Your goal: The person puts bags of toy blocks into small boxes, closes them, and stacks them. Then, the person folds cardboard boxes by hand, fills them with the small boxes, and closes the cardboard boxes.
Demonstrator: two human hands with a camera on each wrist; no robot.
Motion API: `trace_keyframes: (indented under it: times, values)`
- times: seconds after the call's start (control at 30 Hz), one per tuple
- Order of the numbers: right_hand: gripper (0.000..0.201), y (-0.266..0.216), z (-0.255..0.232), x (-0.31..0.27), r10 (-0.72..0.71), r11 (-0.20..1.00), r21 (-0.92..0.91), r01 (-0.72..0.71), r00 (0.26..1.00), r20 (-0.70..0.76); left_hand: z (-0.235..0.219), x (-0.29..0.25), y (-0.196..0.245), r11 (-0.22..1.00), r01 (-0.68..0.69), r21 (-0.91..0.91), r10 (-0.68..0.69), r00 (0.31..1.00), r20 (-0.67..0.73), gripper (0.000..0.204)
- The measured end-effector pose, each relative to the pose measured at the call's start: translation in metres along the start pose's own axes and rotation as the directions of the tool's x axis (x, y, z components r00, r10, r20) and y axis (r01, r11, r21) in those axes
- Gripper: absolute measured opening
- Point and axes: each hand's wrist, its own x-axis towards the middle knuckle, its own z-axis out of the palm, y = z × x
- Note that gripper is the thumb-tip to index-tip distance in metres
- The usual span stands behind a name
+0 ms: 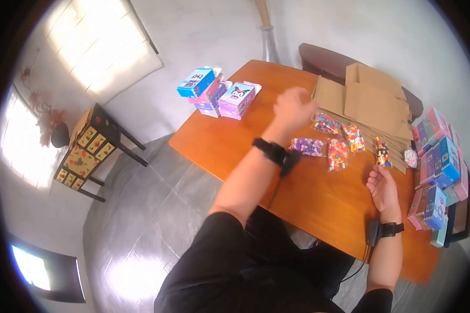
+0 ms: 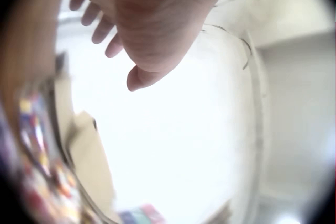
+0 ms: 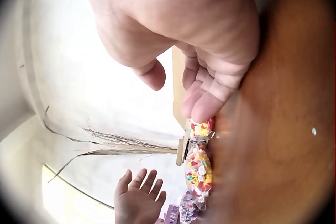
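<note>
My left hand [image 1: 292, 107] hovers blurred above the orange wooden table [image 1: 308, 203], beside a stack of brown paper bags [image 1: 371, 104]. In the left wrist view its fingers [image 2: 97, 22] are spread and it holds nothing. Just below it lie several small clear bags of colourful bricks: a purple one [image 1: 308, 146], a red-yellow one [image 1: 338, 154] and others. My right hand [image 1: 381, 185] rests on the table with loosely curled fingers [image 3: 202, 95], holding nothing, a short way from the nearest brick bag [image 3: 198, 169].
Colourful toy boxes [image 1: 214, 91] stand at the table's far left corner, and more boxes [image 1: 438, 161] line its right edge. A dark chair [image 1: 324, 57] stands behind the table. A small patterned side table [image 1: 89, 151] stands on the grey tiled floor to the left.
</note>
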Motion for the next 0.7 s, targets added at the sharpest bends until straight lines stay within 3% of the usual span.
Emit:
trace_keyframes:
  times: [0.07,0.13,0.17,0.23,0.27,0.33,0.53,0.57,0.6,0.67,0.7]
  values:
    - [0.02,0.001,0.0,0.001,0.001,1.0,-0.001,-0.001,1.0,0.001,-0.023,0.028,-0.038,0.973,0.028,0.23,-0.009,0.996,-0.085,0.064]
    - [0.02,0.001,0.001,0.001,-0.003,1.0,-0.001,0.003,1.0,-0.004,-0.044,0.044,-0.068,0.87,0.072,0.489,-0.004,0.99,-0.138,0.064]
    - [0.02,0.002,0.002,0.0,-0.005,1.0,-0.007,0.005,1.0,-0.009,-0.052,0.048,-0.076,0.87,0.073,0.488,-0.001,0.989,-0.146,0.064]
    - [0.02,0.002,0.003,0.001,-0.013,1.0,-0.012,0.013,1.0,-0.01,-0.065,0.053,-0.087,0.783,0.185,0.594,-0.125,0.982,-0.14,0.06]
    - [0.02,0.002,0.002,0.002,-0.012,1.0,-0.014,0.012,1.0,-0.01,-0.069,0.053,-0.09,0.784,0.185,0.593,-0.122,0.982,-0.145,0.06]
    - [0.02,0.003,0.001,0.004,-0.014,1.0,-0.016,0.014,1.0,-0.01,-0.074,0.053,-0.095,0.782,0.292,0.551,-0.263,0.956,-0.132,0.06]
    - [0.019,0.001,0.003,0.001,-0.012,1.0,-0.011,0.012,1.0,-0.008,-0.08,0.048,-0.07,0.74,0.3,0.602,-0.338,0.94,-0.053,0.069]
    - [0.019,0.0,0.007,-0.001,-0.009,1.0,-0.029,0.009,1.0,0.016,-0.076,0.04,-0.056,0.811,0.229,0.539,-0.22,0.972,-0.083,0.078]
    - [0.019,-0.001,0.009,-0.003,-0.007,0.999,-0.044,0.009,0.999,0.032,-0.069,0.032,-0.038,0.818,0.202,0.539,-0.205,0.977,-0.055,0.078]
    - [0.02,-0.003,0.01,-0.007,-0.022,0.999,-0.049,0.024,0.999,0.039,-0.051,0.005,0.01,0.978,-0.036,0.207,0.032,0.999,0.024,0.091]
    - [0.024,-0.006,0.013,-0.009,-0.046,0.996,-0.066,0.053,0.993,0.106,-0.026,-0.007,0.017,0.983,-0.154,0.096,0.151,0.988,0.04,0.096]
